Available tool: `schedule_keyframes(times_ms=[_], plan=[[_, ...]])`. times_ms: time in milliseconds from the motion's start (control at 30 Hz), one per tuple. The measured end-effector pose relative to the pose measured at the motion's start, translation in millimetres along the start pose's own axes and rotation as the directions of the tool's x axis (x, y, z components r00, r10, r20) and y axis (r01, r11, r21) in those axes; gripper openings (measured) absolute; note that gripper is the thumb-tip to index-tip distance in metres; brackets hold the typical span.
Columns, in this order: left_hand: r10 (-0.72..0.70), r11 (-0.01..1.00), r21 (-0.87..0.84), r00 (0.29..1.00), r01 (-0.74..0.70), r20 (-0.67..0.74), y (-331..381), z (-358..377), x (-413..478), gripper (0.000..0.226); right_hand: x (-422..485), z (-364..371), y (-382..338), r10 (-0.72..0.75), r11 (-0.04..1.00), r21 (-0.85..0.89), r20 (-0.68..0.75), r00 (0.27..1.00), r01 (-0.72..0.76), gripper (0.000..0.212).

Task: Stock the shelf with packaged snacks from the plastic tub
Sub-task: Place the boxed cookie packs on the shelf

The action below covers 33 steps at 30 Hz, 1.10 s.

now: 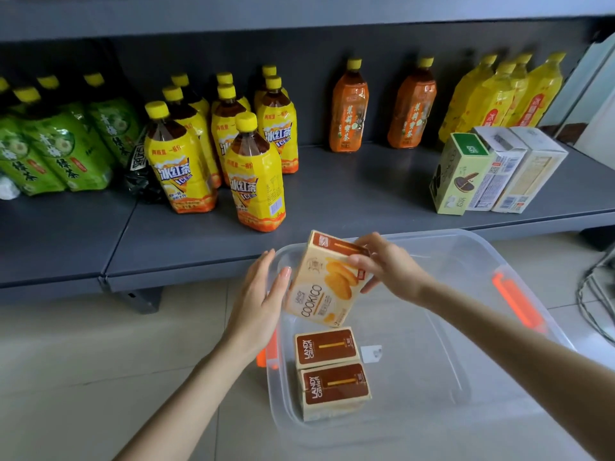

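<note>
A clear plastic tub (499, 257) with orange latches sits on the floor below the grey shelf (349, 194). My right hand (389, 266) grips the upper end of a cream COOKICO cookie box (324, 287), tilted above the tub. My left hand (259, 294) is open, its fingertips touching the box's left edge. Two brown-topped Landy Castle boxes (327, 349) (334, 387) stand side by side in the tub. Three snack boxes (496, 171) stand upright on the right of the shelf.
Yellow iced-tea bottles (256, 174) crowd the shelf's middle left, green tea bottles (60, 148) the far left. Two orange bottles (349, 108) and several yellow ones (499, 94) line the back. Bare shelf lies between the tea bottles and the boxes. Cables (595, 294) lie at right.
</note>
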<state>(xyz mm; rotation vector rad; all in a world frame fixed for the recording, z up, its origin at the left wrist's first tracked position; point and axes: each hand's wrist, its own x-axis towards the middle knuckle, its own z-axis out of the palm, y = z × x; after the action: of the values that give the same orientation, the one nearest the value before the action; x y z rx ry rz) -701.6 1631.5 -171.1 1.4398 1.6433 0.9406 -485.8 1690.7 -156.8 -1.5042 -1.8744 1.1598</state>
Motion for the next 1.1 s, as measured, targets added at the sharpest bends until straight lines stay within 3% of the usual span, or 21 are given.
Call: schedule_keyframes(times_ms=[133, 300, 433, 533, 567, 600, 667, 733, 800, 900, 1000, 1100], plan=[[0.001, 0.975, -0.223, 0.996, 0.019, 0.092, 16.5, -3.3, -1.0, 0.036, -10.4, -23.5, -26.3, -0.017, 0.971, 0.237, -0.034, 0.999, 0.024, 0.028], [-0.034, 0.900, -0.434, 0.999, 0.030, -0.003, 23.9, -13.8, 3.2, 0.065, -23.6, -17.8, -33.1, 0.033, 0.873, 0.487, 0.009, 0.999, -0.033, 0.037], [-0.196, 0.672, -0.719, 0.979, 0.176, 0.057, 27.4, -15.1, -6.8, 0.070, -32.3, 11.6, -24.5, 0.091, 0.680, 0.724, 0.073, 0.993, -0.115, 0.037], [-0.239, 0.712, -0.670, 0.970, 0.209, 0.049, 25.4, -20.4, -16.3, 0.063, -35.0, 36.7, -13.8, 0.131, 0.536, 0.817, 0.170, 0.977, -0.214, 0.043], [-0.262, 0.733, -0.650, 0.965, 0.200, 0.002, 22.8, -25.1, -18.3, 0.060, -36.5, 42.6, -9.0, 0.134, 0.522, 0.819, 0.199, 0.971, -0.240, 0.047], [-0.286, 0.745, -0.638, 0.957, 0.194, -0.044, 18.3, -31.3, -19.6, 0.054, -37.1, 47.6, -1.4, 0.145, 0.576, 0.775, 0.217, 0.965, -0.261, 0.050], [-0.325, 0.755, -0.627, 0.940, 0.191, -0.106, 7.1, -46.9, -22.0, 0.037, -38.2, 52.6, 14.6, 0.169, 0.840, 0.477, 0.224, 0.960, -0.260, 0.046], [-0.360, 0.749, -0.632, 0.923, 0.198, -0.136, -4.0, -60.1, -26.1, 0.028, -37.4, 55.3, 34.6, 0.194, 0.961, 0.148, 0.231, 0.953, -0.232, 0.034], [-0.390, 0.734, -0.644, 0.910, 0.215, -0.140, -11.8, -68.5, -30.2, 0.027, -34.9, 58.3, 49.9, 0.258, 0.960, 0.035, 0.282, 0.924, -0.279, 0.034], [-0.421, 0.704, -0.671, 0.897, 0.231, -0.133, -18.3, -73.5, -35.3, 0.019, -28.4, 67.0, 55.7, 0.371, 0.914, 0.003, 0.401, 0.838, -0.406, 0.036], [-0.438, 0.688, -0.685, 0.889, 0.239, -0.130, -20.3, -71.8, -36.3, 0.021, -18.8, 73.1, 59.0, 0.402, 0.848, 0.122, 0.486, 0.776, -0.516, 0.039], [-0.445, 0.678, -0.693, 0.887, 0.244, -0.124, -18.6, -67.7, -34.3, 0.033, -4.6, 73.5, 62.7, 0.424, 0.782, 0.297, 0.392, 0.817, -0.548, 0.040]])
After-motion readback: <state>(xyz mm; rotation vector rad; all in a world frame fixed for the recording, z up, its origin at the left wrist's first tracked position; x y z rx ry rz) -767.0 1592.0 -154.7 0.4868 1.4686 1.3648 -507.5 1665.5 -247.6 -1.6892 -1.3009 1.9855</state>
